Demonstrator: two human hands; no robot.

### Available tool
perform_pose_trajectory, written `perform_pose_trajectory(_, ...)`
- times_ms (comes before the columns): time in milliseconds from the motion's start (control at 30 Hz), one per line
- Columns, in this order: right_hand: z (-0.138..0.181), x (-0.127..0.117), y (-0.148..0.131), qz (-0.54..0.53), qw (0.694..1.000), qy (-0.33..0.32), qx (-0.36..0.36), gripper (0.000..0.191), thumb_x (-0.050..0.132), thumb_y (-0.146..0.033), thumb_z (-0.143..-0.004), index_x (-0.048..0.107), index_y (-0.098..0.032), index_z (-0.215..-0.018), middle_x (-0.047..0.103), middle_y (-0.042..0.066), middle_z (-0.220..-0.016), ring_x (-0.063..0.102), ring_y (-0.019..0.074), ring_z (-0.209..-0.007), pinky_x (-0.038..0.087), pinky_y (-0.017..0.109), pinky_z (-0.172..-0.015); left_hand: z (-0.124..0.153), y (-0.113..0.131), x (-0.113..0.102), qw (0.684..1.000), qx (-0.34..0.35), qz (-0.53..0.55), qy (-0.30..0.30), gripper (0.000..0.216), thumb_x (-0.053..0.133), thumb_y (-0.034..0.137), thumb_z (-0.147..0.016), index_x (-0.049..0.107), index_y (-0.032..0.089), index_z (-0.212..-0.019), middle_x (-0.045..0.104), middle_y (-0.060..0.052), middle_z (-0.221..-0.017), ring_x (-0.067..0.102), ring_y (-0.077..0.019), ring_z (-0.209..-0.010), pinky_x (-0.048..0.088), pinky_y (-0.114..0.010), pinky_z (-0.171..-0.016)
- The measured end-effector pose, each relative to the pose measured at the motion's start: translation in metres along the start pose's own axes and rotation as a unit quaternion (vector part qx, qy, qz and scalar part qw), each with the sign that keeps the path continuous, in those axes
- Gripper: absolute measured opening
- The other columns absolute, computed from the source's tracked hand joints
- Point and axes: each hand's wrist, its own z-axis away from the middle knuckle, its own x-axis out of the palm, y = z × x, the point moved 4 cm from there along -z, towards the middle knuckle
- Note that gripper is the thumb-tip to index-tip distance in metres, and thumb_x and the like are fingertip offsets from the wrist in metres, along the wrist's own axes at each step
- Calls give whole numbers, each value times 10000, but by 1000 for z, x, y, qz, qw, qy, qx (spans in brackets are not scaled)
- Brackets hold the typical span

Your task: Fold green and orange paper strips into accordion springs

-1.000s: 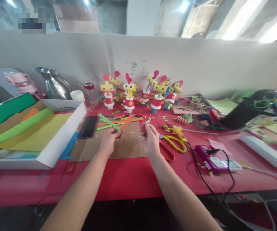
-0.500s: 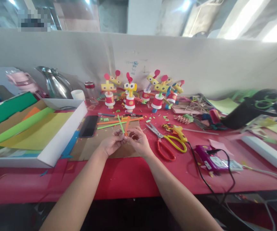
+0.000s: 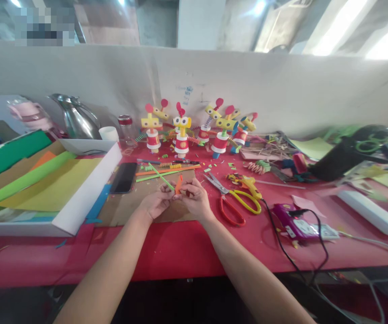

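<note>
My left hand [image 3: 159, 202] pinches a thin green paper strip [image 3: 162, 177], whose free end points up and to the left. Against it, my right hand [image 3: 196, 196] has its fingers closed on an orange paper strip [image 3: 178, 183] that appears bent over. The two strips meet between my fingertips, where their exact join is hidden. Both hands are over a brown cardboard sheet [image 3: 123, 213]. Just beyond them lie more strips, among them a long orange strip [image 3: 148, 172], with small coiled paper springs [image 3: 176, 166] close by.
Scissors [image 3: 231, 198] and a yellow glue gun [image 3: 251, 185] lie right of my hands, with a purple power strip [image 3: 297, 222] beyond. Several paper-cup figures [image 3: 182, 143] stand at the back. Left are a phone [image 3: 124, 177] and a white box [image 3: 89, 193] of coloured sheets.
The green strip has swung down to the left, leaning further from the orange one. The orange strip has been folded down and now shows shorter above my fingers.
</note>
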Motion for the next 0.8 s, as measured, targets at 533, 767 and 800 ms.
perform_pose_trajectory(533, 4, 5, 0, 47, 997, 46, 28, 82, 648, -212, -767, 698, -217, -832, 619, 21, -799, 585, 149, -716, 477, 257, -651, -1, -1, 2, 993, 35, -1, 116, 134, 700, 12, -588, 675, 122, -662, 663, -13, -645, 587, -85, -590, 444, -192, -564)
perform_pose_trajectory(767, 4, 6, 15, 38, 996, 43, 62, 148, 608, -273, -807, 698, -225, -913, 601, 39, -866, 594, 168, -784, 488, 272, -680, 1, 1, 3, 988, 63, -44, 137, 99, 742, 114, -562, 693, 109, -646, 684, -43, -606, 614, -115, -579, 463, -231, -607)
perform_pose_trajectory(800, 4, 6, 17, 36, 996, 45, 67, 153, 609, -279, -805, 698, -224, -916, 595, 39, -862, 593, 168, -781, 489, 274, -679, 1, 1, 3, 987, 73, -53, 133, 116, 752, 126, -553, 697, 115, -654, 688, -40, -612, 615, -116, -580, 464, -236, -614)
